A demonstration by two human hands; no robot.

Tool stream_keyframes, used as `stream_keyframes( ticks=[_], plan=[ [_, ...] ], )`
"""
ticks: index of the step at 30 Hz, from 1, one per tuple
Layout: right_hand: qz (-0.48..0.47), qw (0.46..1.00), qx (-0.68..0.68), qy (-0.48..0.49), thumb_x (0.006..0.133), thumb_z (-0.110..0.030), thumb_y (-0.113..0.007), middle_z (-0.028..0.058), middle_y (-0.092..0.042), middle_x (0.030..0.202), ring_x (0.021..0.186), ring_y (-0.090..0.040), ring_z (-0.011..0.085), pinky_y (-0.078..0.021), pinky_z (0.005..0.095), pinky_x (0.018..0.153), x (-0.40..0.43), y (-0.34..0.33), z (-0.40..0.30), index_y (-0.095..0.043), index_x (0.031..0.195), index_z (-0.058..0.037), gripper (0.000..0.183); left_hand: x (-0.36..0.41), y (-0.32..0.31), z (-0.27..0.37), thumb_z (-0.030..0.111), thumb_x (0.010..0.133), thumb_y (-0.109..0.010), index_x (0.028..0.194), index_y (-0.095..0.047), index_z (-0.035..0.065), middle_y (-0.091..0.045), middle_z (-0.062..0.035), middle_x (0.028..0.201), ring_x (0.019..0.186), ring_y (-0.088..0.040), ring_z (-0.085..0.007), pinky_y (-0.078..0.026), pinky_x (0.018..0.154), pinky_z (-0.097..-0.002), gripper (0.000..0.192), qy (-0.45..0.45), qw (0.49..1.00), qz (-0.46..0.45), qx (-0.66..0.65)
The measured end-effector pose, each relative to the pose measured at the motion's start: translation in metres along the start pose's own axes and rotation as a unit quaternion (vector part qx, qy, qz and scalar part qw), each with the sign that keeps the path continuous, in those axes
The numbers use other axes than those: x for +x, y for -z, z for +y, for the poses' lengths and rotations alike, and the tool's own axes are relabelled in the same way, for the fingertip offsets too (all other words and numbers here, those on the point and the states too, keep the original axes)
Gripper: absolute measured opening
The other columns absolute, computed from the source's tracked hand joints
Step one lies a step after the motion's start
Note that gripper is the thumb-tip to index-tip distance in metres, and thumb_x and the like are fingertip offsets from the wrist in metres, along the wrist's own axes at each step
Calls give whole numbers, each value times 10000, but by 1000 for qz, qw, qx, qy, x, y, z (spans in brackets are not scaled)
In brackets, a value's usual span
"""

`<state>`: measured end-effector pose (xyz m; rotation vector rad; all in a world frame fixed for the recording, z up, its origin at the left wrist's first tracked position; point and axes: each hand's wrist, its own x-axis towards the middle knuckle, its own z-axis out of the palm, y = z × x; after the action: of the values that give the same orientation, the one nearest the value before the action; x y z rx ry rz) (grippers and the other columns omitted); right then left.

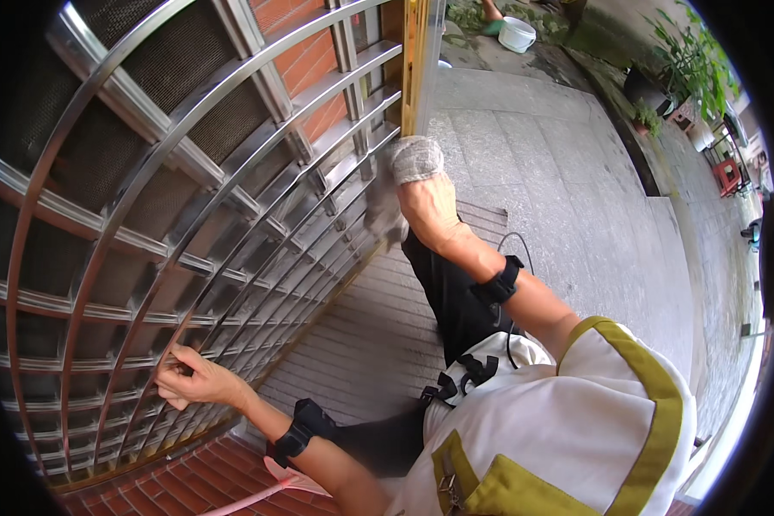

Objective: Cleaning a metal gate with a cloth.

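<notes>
A metal grille (161, 129) of polished crossing bars, backed by mesh screen, fills the left side of the view. With fingers curled, my left hand (197, 382) holds one of its bars low down. A pale grey cloth (418, 158) is in my right hand (429, 200), pressed at the grille's outer side edge, beside a golden-brown frame strip (415, 71). The cloth covers my right fingertips. Below that hand, a blurred greyish shape beside the bars cannot be made out clearly.
A ribbed mat (374, 316) lies beneath the grille. Red brick tiles (193, 474) and a pink plastic item (284, 480) are at the bottom. Grey paving (555, 168) extends right, with a white bucket (516, 35), potted plants (690, 64) and a red stool (727, 177). Another person's arm shows near the bucket.
</notes>
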<state>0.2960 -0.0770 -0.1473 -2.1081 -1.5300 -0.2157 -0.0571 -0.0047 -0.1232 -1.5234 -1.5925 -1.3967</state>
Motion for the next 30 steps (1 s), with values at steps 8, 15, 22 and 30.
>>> stream_keyframes(
  ticks=[8,15,22,30],
  plan=[
    [23,991,131,-2,757,-31,-505,171,-547,982,897,-546,357,-447,427,795,8,-4,-2,-545,1058,-38,304,-2,-4,2,273,884,-585,770,-515,113,-439,15,665,720,-432,-177,-306,744,-369,209,10,999,17,38],
    [94,902,419,-50,821,-81,-556,99,-604,947,827,-570,195,-460,331,750,1,-8,-19,-598,1032,-61,217,-2,-3,3,279,888,-573,769,-493,116,-446,13,670,725,-440,-181,-306,760,-377,217,23,999,5,38],
    [-117,641,667,-361,845,-132,-561,25,-605,939,841,-584,161,-451,380,706,3,19,-20,-598,1019,-122,178,-2,-5,3,282,889,-576,755,-491,121,-441,21,667,709,-430,-174,-300,759,-371,226,23,999,17,15],
    [46,997,40,-44,816,-136,-532,142,-579,918,787,-593,369,-490,430,635,5,12,-6,-536,1056,-97,243,-1,-3,-1,312,886,-592,743,-496,124,-427,29,655,703,-426,-165,-290,737,-370,255,9,1000,14,21]
  ],
)
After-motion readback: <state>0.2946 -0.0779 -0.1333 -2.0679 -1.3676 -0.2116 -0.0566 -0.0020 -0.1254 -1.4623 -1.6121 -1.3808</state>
